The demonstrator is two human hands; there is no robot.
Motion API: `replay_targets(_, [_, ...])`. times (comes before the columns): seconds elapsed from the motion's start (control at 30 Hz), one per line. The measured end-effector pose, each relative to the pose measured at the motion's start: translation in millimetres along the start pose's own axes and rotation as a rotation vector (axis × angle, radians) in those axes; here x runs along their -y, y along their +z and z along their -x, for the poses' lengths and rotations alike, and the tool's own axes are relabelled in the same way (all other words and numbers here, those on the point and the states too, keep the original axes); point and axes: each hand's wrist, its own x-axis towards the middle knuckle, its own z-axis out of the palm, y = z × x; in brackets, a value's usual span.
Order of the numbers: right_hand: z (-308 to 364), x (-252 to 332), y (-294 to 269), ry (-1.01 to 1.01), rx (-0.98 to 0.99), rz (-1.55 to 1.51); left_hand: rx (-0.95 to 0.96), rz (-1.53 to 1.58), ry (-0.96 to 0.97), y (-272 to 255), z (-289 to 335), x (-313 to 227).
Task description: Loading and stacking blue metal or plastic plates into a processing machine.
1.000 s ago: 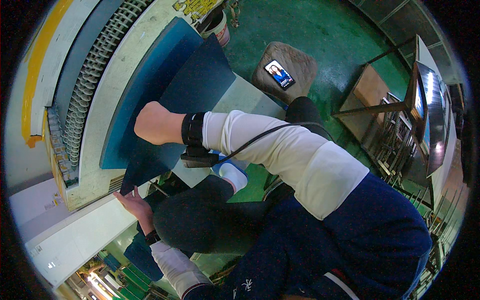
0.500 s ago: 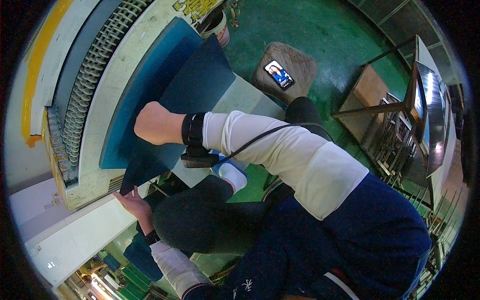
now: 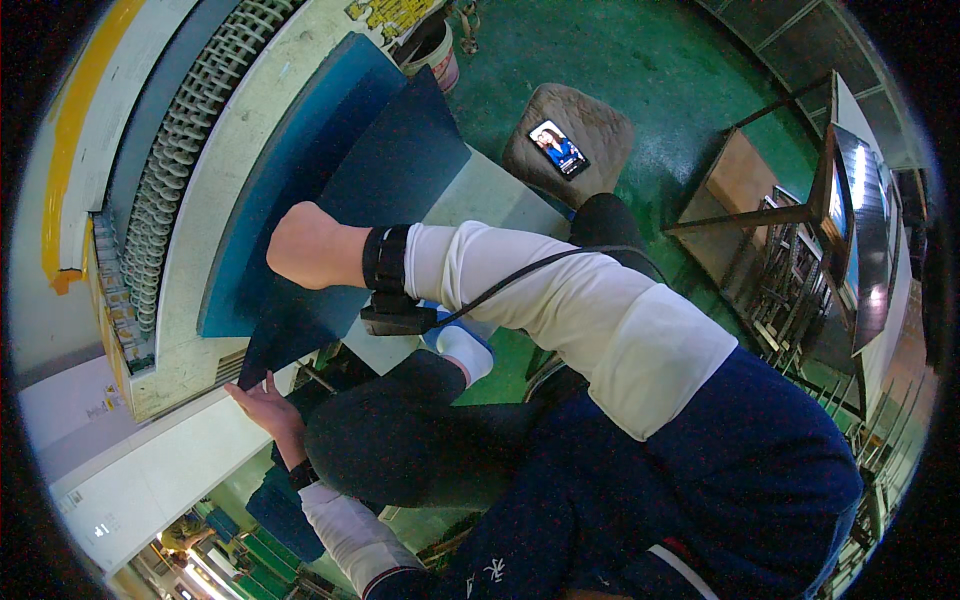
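The left hand [image 3: 262, 402] pinches the lower corner of the dark blue sheet [image 3: 400, 170], fingers closed on its edge. The right hand [image 3: 310, 245] lies flat on the sheet's middle; its fingers are hidden, so their spread cannot be told. The sheet lies on the cream machine table [image 3: 190, 270], its long axis running from lower left to upper right.

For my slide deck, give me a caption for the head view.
Right hand presses a dark blue sheet flat while left hand grips its lower corner.
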Motion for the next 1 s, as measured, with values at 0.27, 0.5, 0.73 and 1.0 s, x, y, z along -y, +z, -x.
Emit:
replay_targets(0.27, [0.3, 0.0, 3.1, -0.007, -0.025, -0.008, -0.053, -0.020, 0.003, -1.7, -4.5, 4.2])
replay_targets(0.5, [0.5, -0.1, 2.8, -0.010, -0.024, 0.002, -0.018, 0.000, -0.003, -0.3, -0.8, 1.2])
replay_targets(0.73, [-0.4, 0.8, 3.8, -0.001, -0.028, 0.019, -0.032, -0.007, 0.013, -4.0, -5.7, 4.7])
replay_targets(1.0, [0.0, 0.1, 2.2, -0.014, -0.011, -0.004, -0.023, 0.008, 0.003, -6.8, -8.4, 5.5])
